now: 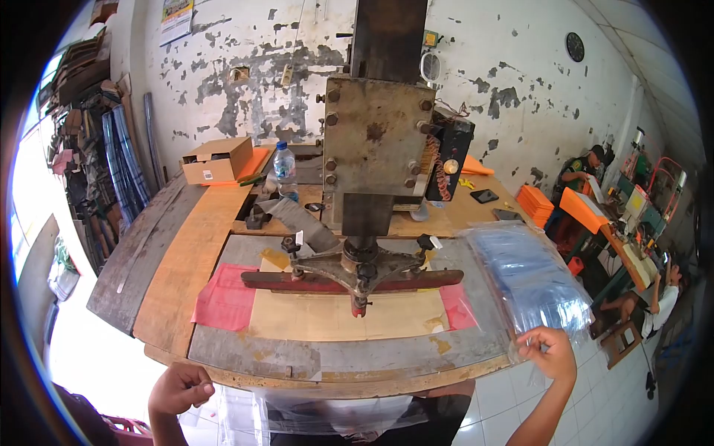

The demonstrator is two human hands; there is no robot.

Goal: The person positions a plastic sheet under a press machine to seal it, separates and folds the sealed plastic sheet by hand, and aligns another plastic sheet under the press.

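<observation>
My left hand is closed, its fingers curled, in front of the table's near left edge. Whether anything thin is in it I cannot make out. My right hand pinches clear plastic at the near corner of a pile of clear plastic sheets on the table's right side. Another clear plastic sheet hangs below the front edge, over my lap. Between and beyond my hands stands a press. Its long bar sits above a tan sheet with pink material showing at both ends.
On the table are a cardboard box, a water bottle and a phone. Orange stacks stand at the right. One person works by a bench at the far right; another is seated lower down.
</observation>
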